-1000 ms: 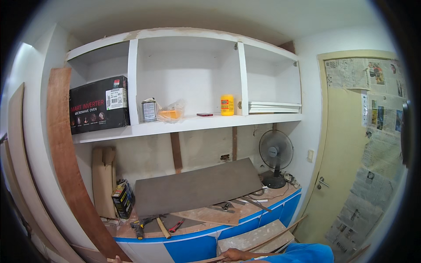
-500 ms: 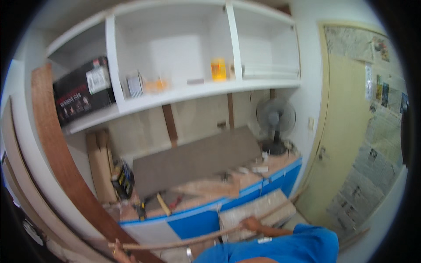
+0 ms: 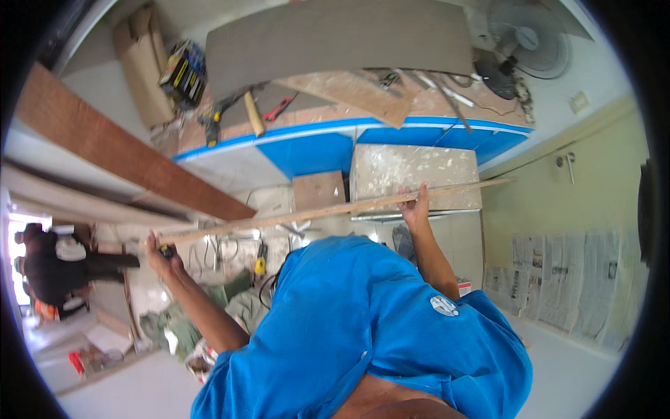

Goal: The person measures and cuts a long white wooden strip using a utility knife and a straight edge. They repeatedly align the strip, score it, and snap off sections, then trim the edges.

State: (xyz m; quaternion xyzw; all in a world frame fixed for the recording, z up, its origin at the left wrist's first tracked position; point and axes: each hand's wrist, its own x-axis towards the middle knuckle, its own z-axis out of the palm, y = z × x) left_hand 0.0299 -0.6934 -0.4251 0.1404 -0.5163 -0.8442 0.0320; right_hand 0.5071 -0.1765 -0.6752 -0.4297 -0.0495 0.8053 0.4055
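Note:
A long, thin wooden strip (image 3: pixel 300 218) stretches across in front of my body, its right end slightly farther away than its left. My left hand (image 3: pixel 166 260) grips the strip near its left end. Against that palm sits a small black object with a yellow mark (image 3: pixel 166 251), which looks like a tape measure. Toward the right part of the strip, my right hand (image 3: pixel 417 208) is closed around it from below, thumb up. Beyond the strip stands a paint-spattered box-like platform (image 3: pixel 412 171).
The blue-edged counter (image 3: pixel 307 129) holds a large grey-brown board (image 3: pixel 335 38), a drill (image 3: pixel 214 122), red-handled pliers (image 3: pixel 280 108) and a fan (image 3: pixel 523 42). A brown plank (image 3: pixel 125 143) leans at left. Cloth (image 3: pixel 241 307) and tools lie on the floor. Another person (image 3: pixel 63 258) is far left.
The view has tipped downward, bringing the floor and my torso into sight. Both hands still hold the strip, which now appears higher in the picture.

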